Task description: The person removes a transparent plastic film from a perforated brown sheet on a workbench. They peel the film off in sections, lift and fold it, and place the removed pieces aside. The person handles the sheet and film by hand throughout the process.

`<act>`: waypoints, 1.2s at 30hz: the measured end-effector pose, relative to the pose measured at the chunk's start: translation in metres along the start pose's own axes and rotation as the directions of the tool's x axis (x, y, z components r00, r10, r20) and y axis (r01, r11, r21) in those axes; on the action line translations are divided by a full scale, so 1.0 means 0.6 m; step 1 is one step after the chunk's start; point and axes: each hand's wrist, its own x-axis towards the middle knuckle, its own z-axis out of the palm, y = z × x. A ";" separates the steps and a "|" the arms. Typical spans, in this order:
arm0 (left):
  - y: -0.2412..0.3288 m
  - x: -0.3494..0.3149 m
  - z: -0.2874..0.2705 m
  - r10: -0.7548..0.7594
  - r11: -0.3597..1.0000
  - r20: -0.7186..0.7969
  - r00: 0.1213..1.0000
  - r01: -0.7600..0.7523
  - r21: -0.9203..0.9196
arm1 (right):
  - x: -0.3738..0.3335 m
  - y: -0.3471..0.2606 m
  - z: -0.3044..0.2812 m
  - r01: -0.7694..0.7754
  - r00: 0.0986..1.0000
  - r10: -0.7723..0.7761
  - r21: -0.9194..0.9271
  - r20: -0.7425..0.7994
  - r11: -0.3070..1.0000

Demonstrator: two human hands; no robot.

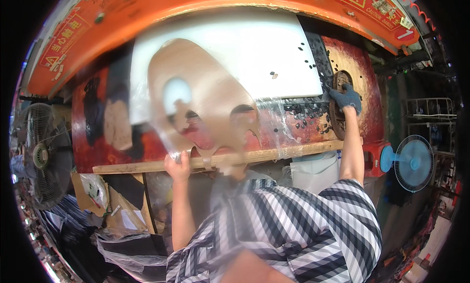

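A striped shirt (293,219) on the person lies nearest the camera, on the near side of the white board (274,43), which serves here as the landmark. The brown sheet (210,80) lies over the left part of the white board and runs off its near edge toward the wooden strip (122,168). Judging from the sheet, the work is partway: one opening shows the white board through it, two more show the red desk (85,148), and its near end is cut into narrow tongues. Its far, rounded part is unbroken, so a fair share of the material seems to remain.

The left hand (178,166), bare, is on the near side of the white board, by the wooden strip; its thumb is up and its fingers are curled in, and it appears closed on the sheet's near corner, though blur softens the contact. The right hand (348,98), in a dark glove, is just right of the white board, its fingers partly bent over a brown oblong piece (339,124); whether it grips or only rests there, I cannot tell. Small black pieces (306,110) lie scattered around the white board's near right corner
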 end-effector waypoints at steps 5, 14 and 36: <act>-0.008 -0.002 0.002 0.023 1.000 -0.006 1.000 -0.023 0.015 | -0.020 -0.143 0.014 0.490 0.704 -0.432 -0.054 -0.564 0.870; -0.009 -0.006 -0.006 -0.015 0.999 -0.008 1.000 0.016 0.031 | 0.035 -0.338 0.093 0.714 0.609 -0.764 -0.273 -0.212 0.645; 0.062 0.004 -0.058 0.246 0.969 0.126 0.961 -0.243 -0.037 | -0.488 -0.451 0.022 0.795 -0.601 -0.785 -0.013 -0.151 -0.607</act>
